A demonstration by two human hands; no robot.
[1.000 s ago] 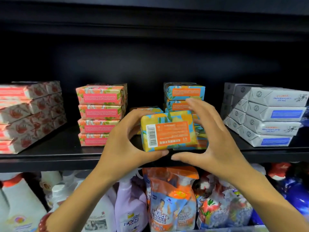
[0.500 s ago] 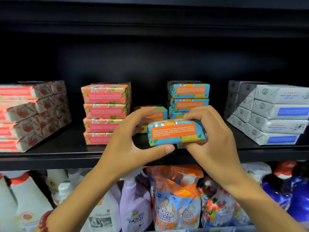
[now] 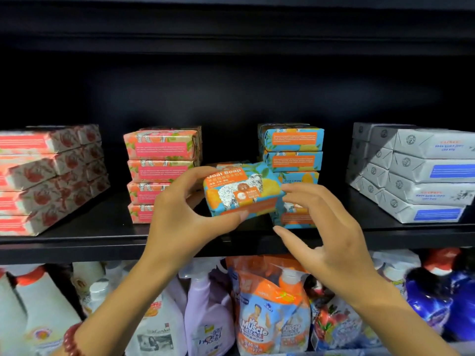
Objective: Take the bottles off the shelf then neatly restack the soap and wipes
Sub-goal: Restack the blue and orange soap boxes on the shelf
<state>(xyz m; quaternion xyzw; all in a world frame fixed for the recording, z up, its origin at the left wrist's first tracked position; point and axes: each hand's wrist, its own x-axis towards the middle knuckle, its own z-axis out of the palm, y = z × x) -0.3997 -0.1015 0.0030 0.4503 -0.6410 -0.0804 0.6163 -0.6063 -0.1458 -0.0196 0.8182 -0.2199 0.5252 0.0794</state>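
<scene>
In front of the blue stack point(image 3: 293, 150), the left hand point(image 3: 185, 217) pinches a soap bar point(image 3: 241, 191); the right hand point(image 3: 329, 232) has its fingers spread, empty.

Four pink bars point(image 3: 160, 150) are counted at the front of their stack. Red packs point(image 3: 38, 176) are stacked in four layers. Grey packs point(image 3: 424, 170) are counted as four in front and four behind. In the blue stack point(image 3: 293, 137) three bars are shown clearly and a fourth is partly hidden. One held bar point(image 3: 239, 191) is seen, with one more bar point(image 3: 226, 164) behind it. The bottles point(image 3: 208, 317) below are too crowded to be counted.
</scene>
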